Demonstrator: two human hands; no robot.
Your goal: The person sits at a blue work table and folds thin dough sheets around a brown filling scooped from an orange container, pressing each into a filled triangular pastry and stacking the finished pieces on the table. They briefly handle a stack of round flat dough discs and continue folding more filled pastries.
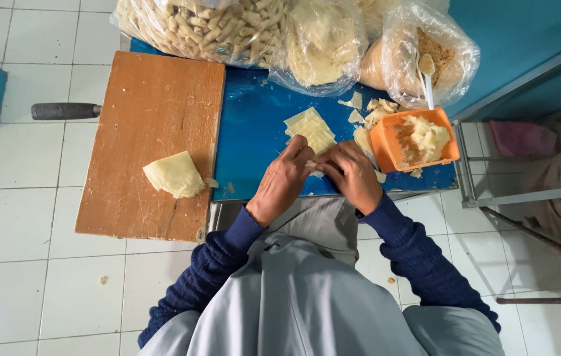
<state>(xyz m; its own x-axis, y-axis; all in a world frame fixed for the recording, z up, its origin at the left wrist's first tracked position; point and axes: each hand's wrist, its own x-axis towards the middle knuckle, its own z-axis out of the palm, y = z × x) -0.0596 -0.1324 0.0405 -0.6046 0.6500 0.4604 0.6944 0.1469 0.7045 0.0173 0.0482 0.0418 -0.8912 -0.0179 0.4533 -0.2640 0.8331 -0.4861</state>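
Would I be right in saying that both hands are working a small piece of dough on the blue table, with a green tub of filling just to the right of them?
Not quite: the tub is orange, not green, as the head view shows. The rest holds: the left hand and right hand meet over a small piece of dough on the blue table, with the tub just to their right.

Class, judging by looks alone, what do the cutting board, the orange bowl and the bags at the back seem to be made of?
Cutting board: likely wood, matt brown with faint grain and worn patches.
Orange bowl: probably plastic, smooth and evenly coloured with thin walls.
Bags: thin clear plastic film, glossy and crinkled, contents showing through.
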